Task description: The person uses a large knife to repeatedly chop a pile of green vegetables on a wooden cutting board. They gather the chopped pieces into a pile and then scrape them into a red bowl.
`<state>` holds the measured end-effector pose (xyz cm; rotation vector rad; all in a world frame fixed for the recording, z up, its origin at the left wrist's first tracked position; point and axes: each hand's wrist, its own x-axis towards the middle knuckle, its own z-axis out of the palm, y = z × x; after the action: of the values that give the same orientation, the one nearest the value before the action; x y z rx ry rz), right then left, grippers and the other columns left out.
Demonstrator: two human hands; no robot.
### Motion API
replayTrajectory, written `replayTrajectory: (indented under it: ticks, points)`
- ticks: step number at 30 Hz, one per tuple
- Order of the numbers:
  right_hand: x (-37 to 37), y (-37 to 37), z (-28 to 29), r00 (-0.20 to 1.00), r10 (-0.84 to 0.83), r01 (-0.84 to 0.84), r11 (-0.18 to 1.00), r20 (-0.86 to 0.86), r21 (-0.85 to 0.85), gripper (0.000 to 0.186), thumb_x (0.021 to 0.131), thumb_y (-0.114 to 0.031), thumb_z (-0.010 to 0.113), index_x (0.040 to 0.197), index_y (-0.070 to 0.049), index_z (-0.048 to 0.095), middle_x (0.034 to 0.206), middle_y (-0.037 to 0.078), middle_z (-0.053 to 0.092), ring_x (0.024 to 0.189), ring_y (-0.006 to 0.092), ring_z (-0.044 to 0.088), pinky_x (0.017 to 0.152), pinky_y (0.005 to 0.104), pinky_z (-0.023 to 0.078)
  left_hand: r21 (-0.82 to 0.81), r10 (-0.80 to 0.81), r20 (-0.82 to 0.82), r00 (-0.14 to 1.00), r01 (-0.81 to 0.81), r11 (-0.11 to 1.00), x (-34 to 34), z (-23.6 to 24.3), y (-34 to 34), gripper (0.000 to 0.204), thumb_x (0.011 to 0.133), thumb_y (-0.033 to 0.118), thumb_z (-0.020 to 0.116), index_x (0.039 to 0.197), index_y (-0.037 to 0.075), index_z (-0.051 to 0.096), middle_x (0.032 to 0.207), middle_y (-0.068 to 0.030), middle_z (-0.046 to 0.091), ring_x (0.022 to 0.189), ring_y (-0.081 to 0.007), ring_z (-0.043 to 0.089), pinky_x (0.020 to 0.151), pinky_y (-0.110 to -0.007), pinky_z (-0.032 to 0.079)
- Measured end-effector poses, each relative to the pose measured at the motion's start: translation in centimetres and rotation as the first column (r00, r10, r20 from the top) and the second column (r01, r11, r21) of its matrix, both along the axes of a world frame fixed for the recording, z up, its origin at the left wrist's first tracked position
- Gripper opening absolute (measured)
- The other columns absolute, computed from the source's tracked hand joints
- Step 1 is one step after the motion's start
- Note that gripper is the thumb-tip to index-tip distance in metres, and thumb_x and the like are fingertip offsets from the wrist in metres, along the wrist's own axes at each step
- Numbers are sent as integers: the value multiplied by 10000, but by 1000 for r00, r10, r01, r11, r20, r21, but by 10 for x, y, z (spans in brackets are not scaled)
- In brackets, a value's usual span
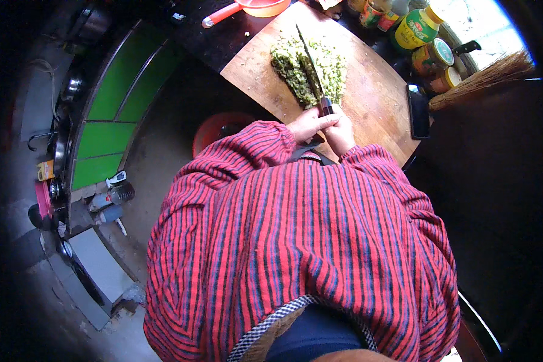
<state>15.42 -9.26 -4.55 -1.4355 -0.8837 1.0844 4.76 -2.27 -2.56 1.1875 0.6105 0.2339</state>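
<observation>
Chopped greens (297, 71) lie heaped on the board (377, 90) toward its left edge, straight beyond the hands, with the knife (314, 69) in the right hand (341, 131) pointing over them to the far corner and the left hand (306, 125) slightly nearer, its grip unclear.
</observation>
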Motion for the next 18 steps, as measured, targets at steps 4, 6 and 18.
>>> replayTrajectory:
  ticks: [4, 6, 18]
  points:
    - [6, 17, 11, 982, 167, -188, 878, -87, -440, 278, 683, 75, 507, 946, -14, 526, 811, 76, 564, 763, 156, 545, 627, 309, 464, -340, -71, -225, 972, -10, 940, 3, -15, 8, 355, 863, 375, 547, 1100, 114, 504, 942, -11, 571, 810, -116, 547, 641, -278, 459]
    - [-4, 9, 11, 983, -33, -11, 970, -179, -242, 271, 694, 65, 503, 951, -15, 525, 808, 75, 564, 744, 166, 548, 614, 316, 468, -254, -13, -97, 995, -12, 967, 4, -8, 4, 333, 858, 371, 548, 1071, 118, 515, 934, -12, 573, 814, -120, 547, 653, -278, 455]
    - [-9, 0, 12, 989, -57, 37, 989, -133, -147, 270, 669, 46, 500, 927, -30, 524, 787, 46, 549, 739, 150, 525, 630, 300, 447, -348, 61, -62, 996, -78, 934, 2, -7, -6, 320, 831, 288, 605, 1048, 65, 531, 924, -44, 598, 884, -152, 570, 756, -312, 466]
